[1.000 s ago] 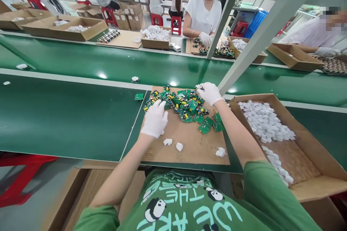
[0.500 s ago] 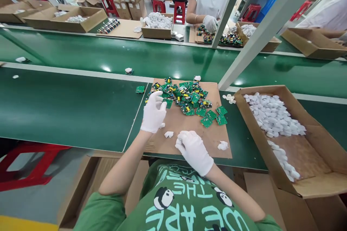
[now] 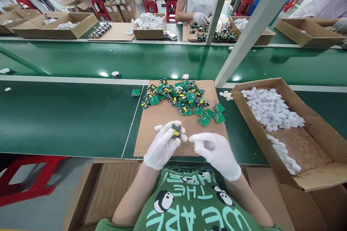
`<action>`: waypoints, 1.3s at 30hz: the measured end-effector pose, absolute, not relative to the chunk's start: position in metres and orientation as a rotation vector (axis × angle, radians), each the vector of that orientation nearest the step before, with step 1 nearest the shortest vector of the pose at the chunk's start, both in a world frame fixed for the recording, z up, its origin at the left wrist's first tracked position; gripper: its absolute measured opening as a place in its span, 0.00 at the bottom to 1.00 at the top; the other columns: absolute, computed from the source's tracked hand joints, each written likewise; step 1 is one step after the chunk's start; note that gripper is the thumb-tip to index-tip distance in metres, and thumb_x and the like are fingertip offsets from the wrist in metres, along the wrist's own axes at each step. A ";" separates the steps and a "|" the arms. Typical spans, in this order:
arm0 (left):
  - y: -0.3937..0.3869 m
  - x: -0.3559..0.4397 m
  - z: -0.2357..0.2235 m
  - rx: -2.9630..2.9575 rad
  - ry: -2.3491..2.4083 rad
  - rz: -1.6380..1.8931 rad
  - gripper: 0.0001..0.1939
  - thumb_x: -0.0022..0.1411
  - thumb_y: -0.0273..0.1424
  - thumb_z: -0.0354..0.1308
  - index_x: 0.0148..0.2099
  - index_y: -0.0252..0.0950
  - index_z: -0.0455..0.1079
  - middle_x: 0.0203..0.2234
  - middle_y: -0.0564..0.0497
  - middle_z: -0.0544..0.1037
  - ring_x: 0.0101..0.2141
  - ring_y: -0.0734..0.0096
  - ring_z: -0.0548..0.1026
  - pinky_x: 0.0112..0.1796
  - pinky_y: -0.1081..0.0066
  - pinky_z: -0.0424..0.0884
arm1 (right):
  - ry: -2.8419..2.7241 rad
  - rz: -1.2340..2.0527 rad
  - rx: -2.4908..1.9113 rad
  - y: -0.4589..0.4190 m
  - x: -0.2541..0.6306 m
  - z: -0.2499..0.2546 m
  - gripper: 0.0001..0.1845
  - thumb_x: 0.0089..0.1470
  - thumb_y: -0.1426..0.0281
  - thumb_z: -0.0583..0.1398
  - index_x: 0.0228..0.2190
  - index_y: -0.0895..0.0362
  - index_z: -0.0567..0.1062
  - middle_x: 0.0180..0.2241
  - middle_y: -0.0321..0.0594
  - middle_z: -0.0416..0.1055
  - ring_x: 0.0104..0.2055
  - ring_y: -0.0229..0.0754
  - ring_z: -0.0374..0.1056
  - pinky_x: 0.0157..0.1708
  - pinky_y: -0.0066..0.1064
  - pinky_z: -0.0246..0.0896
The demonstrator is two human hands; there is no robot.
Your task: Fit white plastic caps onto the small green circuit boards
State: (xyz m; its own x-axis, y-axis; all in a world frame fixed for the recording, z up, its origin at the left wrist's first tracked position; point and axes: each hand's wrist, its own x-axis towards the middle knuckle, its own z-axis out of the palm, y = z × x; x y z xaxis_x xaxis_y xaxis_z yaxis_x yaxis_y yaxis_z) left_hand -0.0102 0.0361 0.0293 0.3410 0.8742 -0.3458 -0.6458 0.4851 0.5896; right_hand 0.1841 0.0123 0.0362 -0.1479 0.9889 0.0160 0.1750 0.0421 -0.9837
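My left hand [image 3: 162, 148], in a white glove, grips a small circuit board [image 3: 176, 131] with a yellow component facing up. Just to its right, my gloved right hand [image 3: 218, 153] pinches a small white piece [image 3: 199, 144] between thumb and fingers; the two hands are apart. Beyond them a pile of green circuit boards [image 3: 187, 95] covers the far part of a cardboard sheet [image 3: 162, 115]. Another white piece [image 3: 158, 127] lies beside my left hand. Any other pieces under my hands are hidden.
On the right stands an open cardboard box [image 3: 314, 151] of white pieces. Small white discs [image 3: 226, 95] lie beside it. A green conveyor belt [image 3: 151, 57] runs behind, carrying a board with a white piece [image 3: 116, 74]. A slanted metal post [image 3: 252, 25] rises at right. Co-workers sit opposite.
My right hand has come back from the pile's far edge and picked up a white piece near me. My left hand has taken a circuit board from the pile and drawn it closer.
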 end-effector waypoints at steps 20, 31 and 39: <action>0.019 0.009 0.041 0.654 0.659 1.014 0.12 0.61 0.37 0.64 0.46 0.42 0.75 0.46 0.48 0.77 0.38 0.69 0.78 0.35 0.72 0.78 | -1.667 0.629 -1.102 0.008 0.185 0.052 0.08 0.56 0.70 0.64 0.39 0.50 0.79 0.44 0.41 0.74 0.45 0.42 0.75 0.44 0.35 0.75; 0.016 0.012 0.034 0.613 0.610 1.011 0.18 0.62 0.36 0.63 0.55 0.44 0.72 0.49 0.46 0.76 0.41 0.66 0.77 0.37 0.71 0.78 | -1.305 0.959 -1.145 -0.003 0.173 0.038 0.10 0.60 0.71 0.61 0.44 0.52 0.72 0.41 0.41 0.77 0.36 0.40 0.77 0.36 0.33 0.77; 0.017 0.012 0.035 0.711 0.599 1.031 0.17 0.62 0.35 0.63 0.54 0.45 0.72 0.52 0.46 0.74 0.48 0.60 0.75 0.45 0.65 0.76 | -1.561 0.652 -1.141 0.002 0.181 0.052 0.09 0.56 0.76 0.64 0.37 0.50 0.75 0.44 0.39 0.76 0.47 0.42 0.75 0.49 0.39 0.73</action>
State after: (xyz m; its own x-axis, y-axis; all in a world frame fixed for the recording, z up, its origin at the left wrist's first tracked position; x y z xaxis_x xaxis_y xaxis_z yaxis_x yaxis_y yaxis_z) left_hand 0.0121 0.0165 0.0351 0.3957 0.9114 -0.1130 -0.5494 0.3335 0.7661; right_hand 0.1809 0.0016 0.0520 0.0017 0.9064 0.4224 0.3366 0.3972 -0.8538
